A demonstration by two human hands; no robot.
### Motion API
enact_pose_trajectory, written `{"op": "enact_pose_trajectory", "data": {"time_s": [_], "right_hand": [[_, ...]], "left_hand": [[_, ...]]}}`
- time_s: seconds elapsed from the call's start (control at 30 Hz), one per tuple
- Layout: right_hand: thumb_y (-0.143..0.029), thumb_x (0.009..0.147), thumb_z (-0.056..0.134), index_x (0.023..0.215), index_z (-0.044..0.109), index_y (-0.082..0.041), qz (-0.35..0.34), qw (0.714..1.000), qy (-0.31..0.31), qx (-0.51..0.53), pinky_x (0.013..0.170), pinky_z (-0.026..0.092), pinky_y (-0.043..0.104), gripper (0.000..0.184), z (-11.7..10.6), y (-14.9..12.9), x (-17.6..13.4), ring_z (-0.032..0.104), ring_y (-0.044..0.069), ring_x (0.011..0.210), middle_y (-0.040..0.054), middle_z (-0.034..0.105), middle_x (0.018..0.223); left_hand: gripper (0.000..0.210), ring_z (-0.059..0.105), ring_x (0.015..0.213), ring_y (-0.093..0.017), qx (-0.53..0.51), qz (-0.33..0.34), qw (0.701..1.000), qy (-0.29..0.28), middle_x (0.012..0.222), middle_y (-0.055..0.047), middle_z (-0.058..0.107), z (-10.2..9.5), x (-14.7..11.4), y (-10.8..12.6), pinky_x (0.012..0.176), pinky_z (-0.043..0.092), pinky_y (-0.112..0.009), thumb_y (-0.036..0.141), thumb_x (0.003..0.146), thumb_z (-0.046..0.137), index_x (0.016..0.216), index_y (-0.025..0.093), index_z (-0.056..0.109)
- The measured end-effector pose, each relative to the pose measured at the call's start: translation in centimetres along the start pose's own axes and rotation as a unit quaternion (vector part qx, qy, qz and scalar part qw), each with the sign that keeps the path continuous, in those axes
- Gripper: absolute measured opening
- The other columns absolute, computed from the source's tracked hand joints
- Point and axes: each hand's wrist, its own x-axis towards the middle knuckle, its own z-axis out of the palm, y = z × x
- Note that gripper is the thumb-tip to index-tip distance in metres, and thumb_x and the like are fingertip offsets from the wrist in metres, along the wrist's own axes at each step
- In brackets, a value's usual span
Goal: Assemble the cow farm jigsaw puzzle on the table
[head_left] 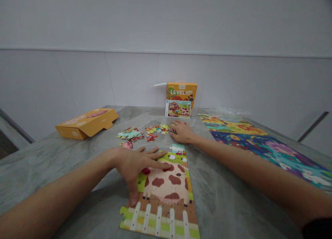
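A partly joined jigsaw puzzle (166,183) with a spotted cow and a white fence lies flat in front of me. My left hand (140,164) rests on its left side, fingers spread and thumb on the edge. Farther off, my right hand (181,132) reaches to the loose puzzle pieces (153,129); its fingertips touch the right end of that group, and whether they hold a piece is hidden. Another heap of loose pieces (131,133) lies to the left, with a pink piece (126,144) just above my left hand.
At the back stand an orange "LEVEL UP!" box (183,88) and a picture card (178,109) leaning before it. A yellow-orange box (86,123) lies at the left. Colourful joined puzzles (259,149) spread along the right, with clear plastic wrap (230,111) behind them.
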Motion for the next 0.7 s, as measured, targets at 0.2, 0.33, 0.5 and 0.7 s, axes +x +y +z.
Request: {"op": "enact_pose_trajectory", "data": {"time_s": [0.2,0.33,0.5,0.7], "right_hand": [[-0.037,0.089,0.058,0.127,0.067,-0.029,-0.001,0.997,-0.079,0.002,0.106,0.034,0.057,0.04,-0.6,-0.4,4.4,0.056,0.036,0.123,0.0111,0.067,0.128],[-0.031,0.084,0.065,0.115,0.074,-0.026,0.005,0.997,-0.07,0.013,0.106,0.032,0.058,0.034,-0.7,-0.6,5.2,0.059,0.038,0.119,0.0118,0.072,0.119],[-0.033,0.079,0.073,0.12,0.07,-0.024,0.004,0.998,-0.044,0.043,0.105,0.036,0.047,0.042,-1.4,-0.7,4.9,0.06,0.031,0.117,0.0068,0.074,0.113],[-0.038,0.083,0.07,0.128,0.061,-0.017,-0.004,0.995,0.039,0.095,0.096,0.041,0.036,0.05,-2.0,-1.9,1.2,0.061,0.024,0.11,0.0095,0.069,0.119]], "left_hand": [[0.118,0.006,0.148,-0.046,0.032,0.018,0.999,0.005,0.165,-0.004,0.015,0.6,0.8,-0.6,0.112,0.007,-0.074,0.052,0.048,0.094,0.15,0.046,0.034],[0.115,0.002,0.148,-0.047,0.06,0.026,0.998,0.005,0.166,-0.004,0.008,1.0,1.3,-0.5,0.11,0.005,-0.077,0.056,0.056,0.089,0.152,0.046,0.027],[0.106,0.008,0.149,-0.046,0.073,0.024,0.997,0.015,0.165,-0.004,0.011,1.2,1.6,-0.8,0.113,0.009,-0.074,0.06,0.06,0.085,0.151,0.044,0.033],[0.037,0.068,0.107,-0.029,-0.014,-0.099,0.946,0.307,0.116,-0.01,0.073,0.3,3.0,-3.6,0.095,0.051,-0.043,0.052,0.086,0.062,0.1,0.02,0.074]]}}
